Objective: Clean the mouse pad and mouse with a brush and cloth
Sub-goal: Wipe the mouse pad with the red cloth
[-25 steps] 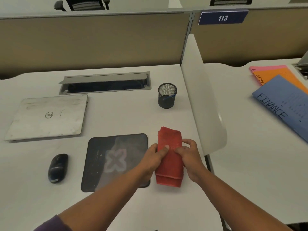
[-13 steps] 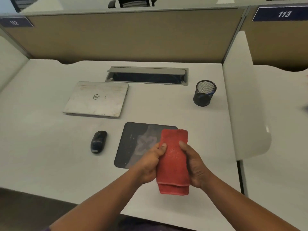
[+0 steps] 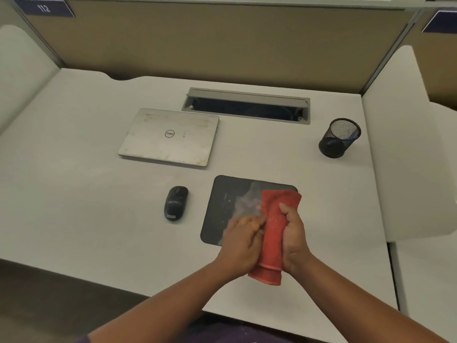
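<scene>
A folded red cloth (image 3: pixel 273 233) is held between both hands above the right part of a dark mouse pad (image 3: pixel 222 209), its far end fanning out over the pad's right edge and its near end sticking out below the palms toward the desk's front edge. The right hand (image 3: pixel 293 240) grasps the cloth from the right side, thumb laid across the top of the fabric and fingers wrapped underneath. The left hand (image 3: pixel 241 245) grips it from the left, fingers curled in against the roll so that the knuckles face up. The mouse pad lies flat on the white desk (image 3: pixel 86 194), with a pale, smudged patch in its middle, partly covered by the left hand and the cloth. Just to the left of the pad, apart from it, a black computer mouse (image 3: pixel 175 203) sits on the desk with its length running away from the person. Farther back, a closed silver Dell laptop (image 3: pixel 169 137) with a stained lid lies flat, and behind it a cable tray (image 3: pixel 247 105) stands with its flap raised. A black mesh pen holder (image 3: pixel 340 138) stands near the right divider panel (image 3: pixel 405 144), something blue inside it. A brush cannot be made out anywhere on the desk.
</scene>
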A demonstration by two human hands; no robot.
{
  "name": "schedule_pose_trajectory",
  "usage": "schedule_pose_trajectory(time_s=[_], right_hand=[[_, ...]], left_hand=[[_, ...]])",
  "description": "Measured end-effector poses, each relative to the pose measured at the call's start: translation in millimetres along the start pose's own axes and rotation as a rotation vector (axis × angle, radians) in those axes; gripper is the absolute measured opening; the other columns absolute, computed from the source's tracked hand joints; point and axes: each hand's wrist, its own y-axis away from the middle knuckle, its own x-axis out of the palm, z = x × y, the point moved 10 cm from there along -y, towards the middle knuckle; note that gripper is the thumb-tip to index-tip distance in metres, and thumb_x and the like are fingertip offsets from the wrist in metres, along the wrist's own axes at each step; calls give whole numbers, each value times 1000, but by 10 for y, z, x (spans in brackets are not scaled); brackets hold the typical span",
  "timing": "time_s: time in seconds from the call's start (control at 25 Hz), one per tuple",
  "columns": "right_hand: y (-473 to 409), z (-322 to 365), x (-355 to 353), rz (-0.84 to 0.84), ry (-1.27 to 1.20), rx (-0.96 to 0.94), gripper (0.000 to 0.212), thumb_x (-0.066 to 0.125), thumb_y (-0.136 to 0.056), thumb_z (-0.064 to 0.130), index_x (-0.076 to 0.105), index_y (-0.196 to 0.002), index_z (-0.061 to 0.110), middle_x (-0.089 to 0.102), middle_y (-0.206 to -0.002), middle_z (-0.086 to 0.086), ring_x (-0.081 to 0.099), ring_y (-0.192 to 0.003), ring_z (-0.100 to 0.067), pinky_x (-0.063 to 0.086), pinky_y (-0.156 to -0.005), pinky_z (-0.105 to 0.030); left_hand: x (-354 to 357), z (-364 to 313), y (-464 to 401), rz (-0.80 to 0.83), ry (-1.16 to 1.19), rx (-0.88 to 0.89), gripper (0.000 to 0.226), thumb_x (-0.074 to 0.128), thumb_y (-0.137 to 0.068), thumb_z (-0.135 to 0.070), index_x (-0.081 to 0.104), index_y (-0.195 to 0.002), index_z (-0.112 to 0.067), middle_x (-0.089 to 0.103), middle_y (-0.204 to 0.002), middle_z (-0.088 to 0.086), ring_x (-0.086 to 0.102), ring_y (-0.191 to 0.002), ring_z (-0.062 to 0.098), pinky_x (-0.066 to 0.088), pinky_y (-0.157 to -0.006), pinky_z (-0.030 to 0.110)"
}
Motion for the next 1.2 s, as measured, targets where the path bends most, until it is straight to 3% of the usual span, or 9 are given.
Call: schedule_pose_trajectory(time_s=[0.08,0.16,0.28,0.4,0.6,0.72,0.92,1.12,1.2], right_hand=[[-97,-45,22,-59,133,-11,45,49,-89,48,75,-94,11,72,-94,-16,71,-82,-30,59,-71,-42],[-220,61,-82,-218,538,-85,40,51,-80,53,67,-98,21,64,-85,-7,63,-74,-23,58,-67,-46],[-377,325,-11,-343,1433,-265,55,40,-85,53,40,-139,45,50,-117,-4,57,-90,-21,56,-83,-47],[-547,339,49,-388,1948,-419,72,39,-94,61,7,-154,39,33,-145,-10,47,-122,-33,47,-99,-47],[-664,328,137,-480,2132,-546,64,33,-92,71,36,-145,36,30,-153,-9,40,-128,-36,50,-94,-52],[-718,143,184,-397,2264,-588,59,25,-97,65,46,-145,37,36,-153,-8,41,-124,-35,48,-95,-49],[-1032,313,341,-450,2121,-544,46,39,-103,49,49,-144,33,42,-146,-10,43,-121,-36,46,-98,-45],[-884,-173,520,20,2276,-695,34,53,-98,41,64,-129,35,59,-118,-8,57,-104,-34,45,-88,-43],[-1048,248,456,-199,2210,-580,32,52,-98,41,62,-128,39,56,-114,-6,55,-103,-34,49,-83,-41]], left_hand=[[-125,11,-46,118,-43,119,35,45,-87,-14,70,-109,-26,70,-105,-11,60,-98,17,47,-90,38],[-388,177,-170,107,-227,165,39,47,-82,-11,70,-110,-23,70,-113,-7,62,-95,25,50,-85,41],[-794,660,-452,90,-614,79,50,51,-84,-8,60,-132,-19,51,-148,-4,55,-113,30,46,-92,40],[-890,1004,-678,231,-870,107,57,51,-84,-6,49,-140,-19,33,-160,-6,43,-119,32,37,-93,43],[-826,1137,-791,356,-1064,152,58,48,-85,-11,49,-142,-22,36,-158,-5,38,-120,31,31,-93,44],[-895,1236,-845,413,-1020,107,66,45,-84,-8,45,-147,-29,29,-163,-10,36,-121,29,27,-91,44],[-885,1337,-852,544,-1026,56,73,41,-86,-7,34,-152,-36,15,-167,-16,34,-122,29,27,-93,45],[-892,1346,-886,590,-1079,19,74,38,-87,-10,26,-156,-35,36,-159,-11,34,-122,29,26,-93,45],[-887,1327,-892,586,-1093,38,73,38,-88,-10,26,-156,-33,36,-159,-9,35,-122,30,27,-93,45]])
